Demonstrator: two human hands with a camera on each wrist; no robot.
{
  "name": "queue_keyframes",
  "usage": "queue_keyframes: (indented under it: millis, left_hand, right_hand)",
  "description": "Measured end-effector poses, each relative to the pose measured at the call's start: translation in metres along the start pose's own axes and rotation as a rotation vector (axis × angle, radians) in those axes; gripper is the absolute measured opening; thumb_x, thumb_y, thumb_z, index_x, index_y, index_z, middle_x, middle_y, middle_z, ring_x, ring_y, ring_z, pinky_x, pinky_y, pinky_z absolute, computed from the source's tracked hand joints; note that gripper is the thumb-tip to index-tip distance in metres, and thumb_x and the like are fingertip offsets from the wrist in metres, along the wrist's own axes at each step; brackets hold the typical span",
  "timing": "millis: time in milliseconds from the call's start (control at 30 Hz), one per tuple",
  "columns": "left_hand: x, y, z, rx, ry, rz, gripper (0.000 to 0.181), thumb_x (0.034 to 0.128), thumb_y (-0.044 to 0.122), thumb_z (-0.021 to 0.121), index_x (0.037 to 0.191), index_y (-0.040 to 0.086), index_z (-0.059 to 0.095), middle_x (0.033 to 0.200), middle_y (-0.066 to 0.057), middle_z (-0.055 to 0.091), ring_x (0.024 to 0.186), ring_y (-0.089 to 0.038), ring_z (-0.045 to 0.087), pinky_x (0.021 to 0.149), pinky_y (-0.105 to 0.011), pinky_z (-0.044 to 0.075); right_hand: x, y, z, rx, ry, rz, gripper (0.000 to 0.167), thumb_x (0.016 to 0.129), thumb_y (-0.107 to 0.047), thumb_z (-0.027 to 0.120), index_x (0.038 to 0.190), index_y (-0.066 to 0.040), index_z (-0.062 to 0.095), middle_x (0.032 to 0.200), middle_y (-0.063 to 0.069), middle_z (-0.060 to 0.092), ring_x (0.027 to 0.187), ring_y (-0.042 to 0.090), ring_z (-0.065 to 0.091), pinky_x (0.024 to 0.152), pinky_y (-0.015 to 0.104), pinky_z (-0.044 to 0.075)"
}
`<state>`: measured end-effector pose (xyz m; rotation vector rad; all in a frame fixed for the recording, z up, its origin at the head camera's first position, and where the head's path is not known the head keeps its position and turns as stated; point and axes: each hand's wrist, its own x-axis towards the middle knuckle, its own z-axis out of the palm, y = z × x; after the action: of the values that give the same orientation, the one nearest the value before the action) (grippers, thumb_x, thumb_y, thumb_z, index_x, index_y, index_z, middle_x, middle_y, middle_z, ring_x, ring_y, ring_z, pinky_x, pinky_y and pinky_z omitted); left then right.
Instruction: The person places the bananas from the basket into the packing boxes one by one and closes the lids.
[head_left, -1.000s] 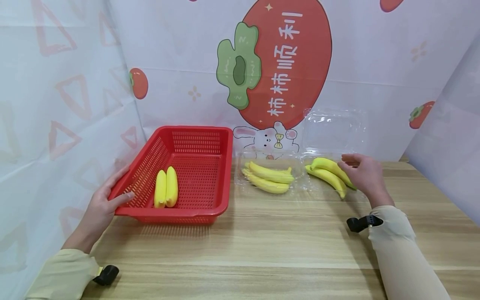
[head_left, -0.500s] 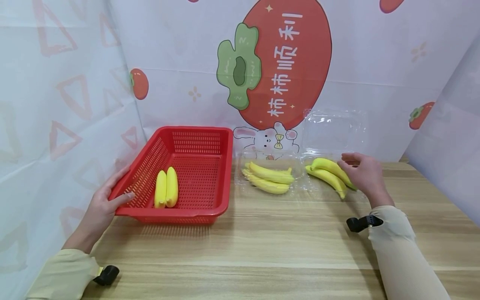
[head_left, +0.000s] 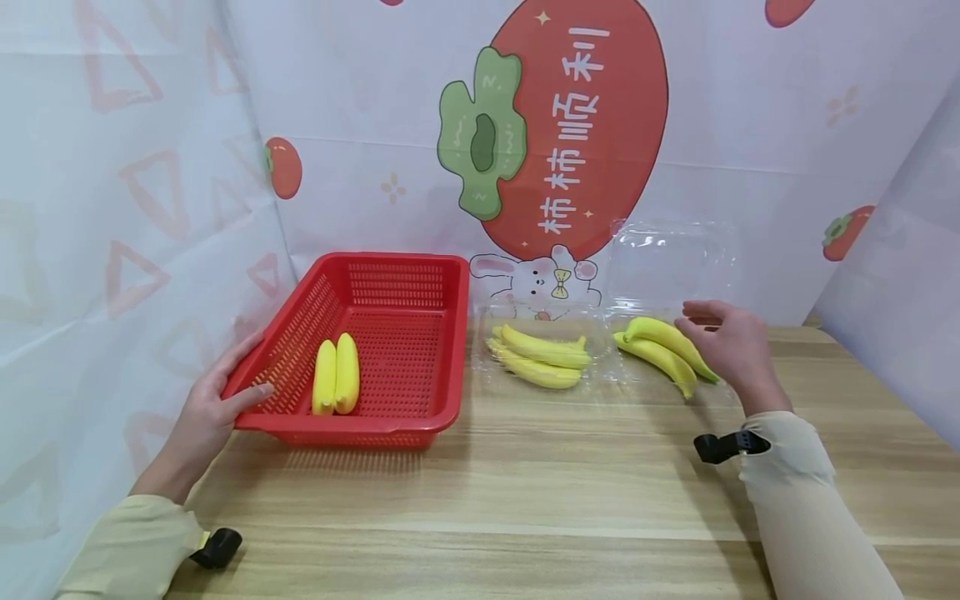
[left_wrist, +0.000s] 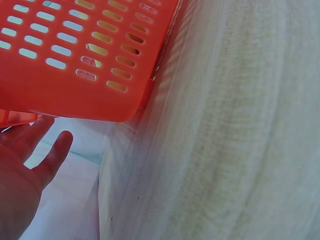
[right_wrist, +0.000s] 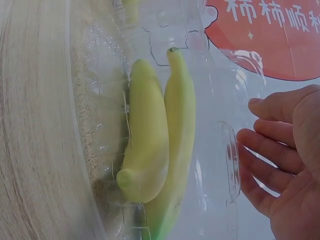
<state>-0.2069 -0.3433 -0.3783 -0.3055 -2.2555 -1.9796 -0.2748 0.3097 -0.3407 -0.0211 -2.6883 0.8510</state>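
Observation:
My left hand (head_left: 206, 412) holds the left rim of a red perforated basket (head_left: 438, 350), thumb over the edge. Two yellow bananas (head_left: 347, 375) lie side by side inside it, toward the front left. At the right, my right hand (head_left: 731, 350) hovers with loosely bent fingers and nothing in its grasp. Beside it, two more bananas (head_left: 658, 354) lie in a clear plastic clamshell box whose lid (head_left: 671, 262) stands raised at the back. In the right wrist view these bananas (right_wrist: 150, 135) appear just apart from the fingers (right_wrist: 270, 150).
Between the basket and the raised-lid box sits another clear plastic box (head_left: 480, 358) with several bananas (head_left: 540, 358) in it. Wood-grain tabletop (head_left: 525, 500) extends in front. A printed cloth backdrop (head_left: 360, 108) stands behind, with cloth walls at both sides.

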Motion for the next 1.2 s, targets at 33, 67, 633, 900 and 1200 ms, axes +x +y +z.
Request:
queue_keyframes:
  millis: [33,67,633,900,1200]
  left_hand:
    - [0.0,0.0,0.0,0.011,-0.001,-0.004,0.073,0.1055,0.004,0.059,0.169,0.023,0.029,0.129,0.009,0.054,0.098,-0.003,0.068,0.074,-0.02,0.063]
    - [0.0,0.001,0.0,0.023,-0.001,-0.008,0.073,0.1057,0.005,0.06,0.17,0.023,0.029,0.13,0.01,0.053,0.098,-0.002,0.068,0.074,-0.02,0.063]
    - [0.001,0.001,0.002,0.066,0.011,-0.038,0.074,0.1062,0.008,0.06,0.171,0.023,0.025,0.131,0.011,0.051,0.1,-0.001,0.067,0.074,-0.02,0.064]
    - [0.001,0.0,0.001,0.045,0.011,-0.025,0.074,0.106,0.007,0.059,0.17,0.022,0.027,0.131,0.011,0.052,0.099,-0.002,0.068,0.074,-0.02,0.064]
    - [0.001,-0.001,0.001,0.02,0.009,-0.006,0.073,0.1055,0.004,0.059,0.17,0.022,0.028,0.13,0.01,0.053,0.099,-0.002,0.068,0.074,-0.02,0.064]
  right_hand:
    - [0.0,-0.001,0.0,0.0,0.001,-0.002,0.052,0.108,-0.035,0.06,0.145,0.002,0.061,0.139,0.029,0.067,0.126,0.049,0.065,0.103,0.063,0.053]
    - [0.0,-0.002,0.0,0.0,0.004,-0.005,0.052,0.108,-0.035,0.06,0.144,0.002,0.061,0.139,0.029,0.067,0.126,0.049,0.065,0.103,0.062,0.053]
    - [-0.001,-0.006,0.001,-0.004,0.018,-0.029,0.051,0.108,-0.036,0.061,0.143,0.001,0.063,0.139,0.027,0.068,0.124,0.048,0.067,0.1,0.06,0.055]
    - [-0.002,-0.011,0.002,0.003,0.01,-0.024,0.051,0.108,-0.036,0.06,0.143,0.0,0.063,0.139,0.027,0.068,0.125,0.048,0.067,0.103,0.062,0.053]
    - [0.0,-0.014,0.006,0.013,0.023,-0.039,0.05,0.108,-0.037,0.06,0.142,-0.001,0.065,0.138,0.026,0.069,0.123,0.047,0.068,0.103,0.06,0.054]
